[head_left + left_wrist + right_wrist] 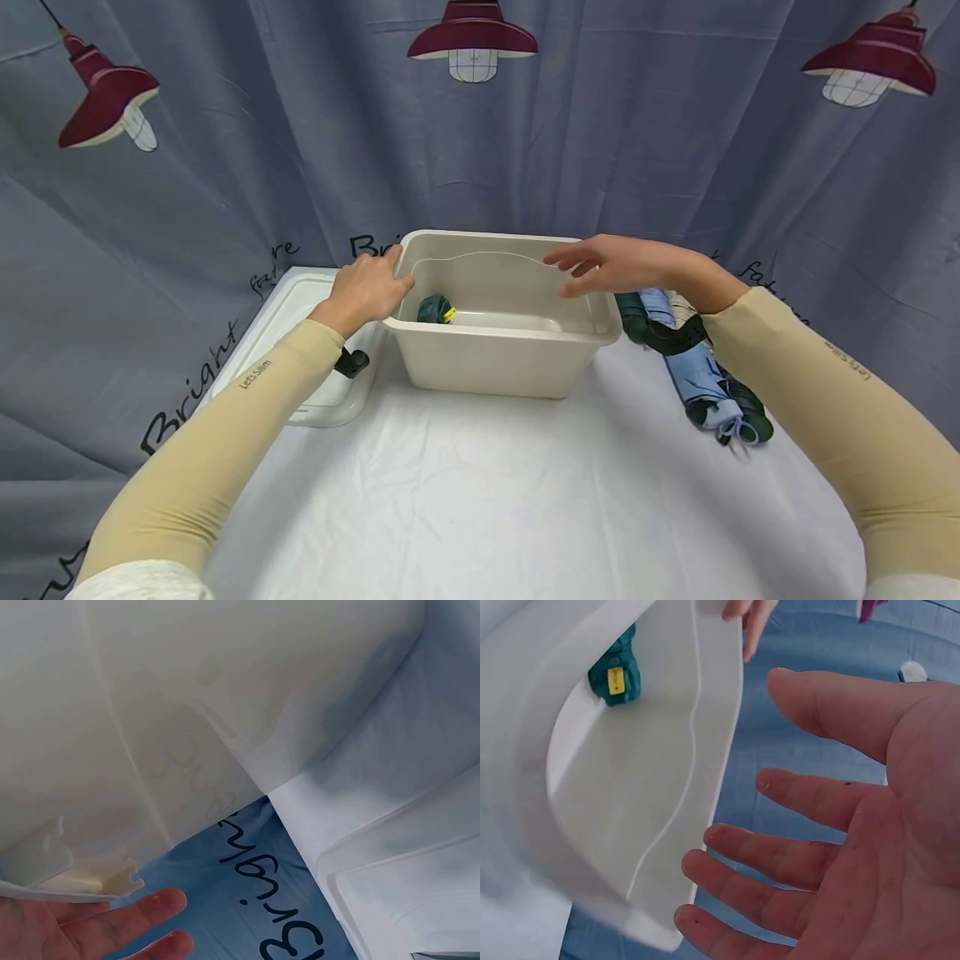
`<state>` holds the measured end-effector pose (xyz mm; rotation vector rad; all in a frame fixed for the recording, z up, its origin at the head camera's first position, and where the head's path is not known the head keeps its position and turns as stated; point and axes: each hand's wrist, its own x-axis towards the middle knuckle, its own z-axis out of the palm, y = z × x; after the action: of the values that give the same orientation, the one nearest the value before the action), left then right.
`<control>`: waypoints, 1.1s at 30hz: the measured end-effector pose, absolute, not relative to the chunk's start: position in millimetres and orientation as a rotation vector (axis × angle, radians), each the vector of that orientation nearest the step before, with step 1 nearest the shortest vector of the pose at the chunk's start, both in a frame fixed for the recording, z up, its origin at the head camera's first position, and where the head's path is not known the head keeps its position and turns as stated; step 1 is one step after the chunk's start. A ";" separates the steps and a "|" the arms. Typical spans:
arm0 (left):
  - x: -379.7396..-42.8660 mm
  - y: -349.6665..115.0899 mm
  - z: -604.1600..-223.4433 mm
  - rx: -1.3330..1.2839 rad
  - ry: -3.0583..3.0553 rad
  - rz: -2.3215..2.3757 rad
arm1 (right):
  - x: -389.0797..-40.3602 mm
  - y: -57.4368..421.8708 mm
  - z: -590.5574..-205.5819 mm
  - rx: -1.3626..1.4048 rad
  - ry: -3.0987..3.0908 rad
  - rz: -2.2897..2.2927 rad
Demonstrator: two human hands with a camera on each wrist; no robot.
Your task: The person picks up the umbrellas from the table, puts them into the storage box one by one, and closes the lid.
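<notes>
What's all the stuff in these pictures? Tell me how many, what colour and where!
Bin: 1, off-white, middle of the table
Small bundle: 1, dark green with a yellow tag, inside the bin's left end
Lid: 1, white, on the table left of the bin
Rolled bundles: several, blue, dark green and beige, right of the bin; partly hidden, so no exact count
Tablecloth: 1, white, underneath
Curtain: blue-grey with black writing, behind
Printed lamps: 3, dark red, along the curtain's top
Wrist straps: 2, black, one at each wrist
Sleeves: 2, pale yellow, on the arms
Left hand: 1, at the bin's left rim
Right hand: 1, over the bin's right end
</notes>
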<state>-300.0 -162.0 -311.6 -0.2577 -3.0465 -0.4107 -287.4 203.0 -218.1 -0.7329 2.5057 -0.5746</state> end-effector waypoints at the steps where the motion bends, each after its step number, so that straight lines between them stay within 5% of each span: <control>1: -300.0 -161.8 -311.5 -0.259 -3.047 -0.412 | -286.0 206.8 -217.3 -0.731 2.511 -0.582; 33: -299.8 -161.5 -312.3 -0.254 -3.061 -0.430 | -272.9 313.3 -243.3 -0.514 2.647 -0.620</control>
<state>-299.8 -161.5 -312.3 -0.2543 -3.0614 -0.4300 -272.9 313.3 -243.3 -0.5137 2.6472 -0.6201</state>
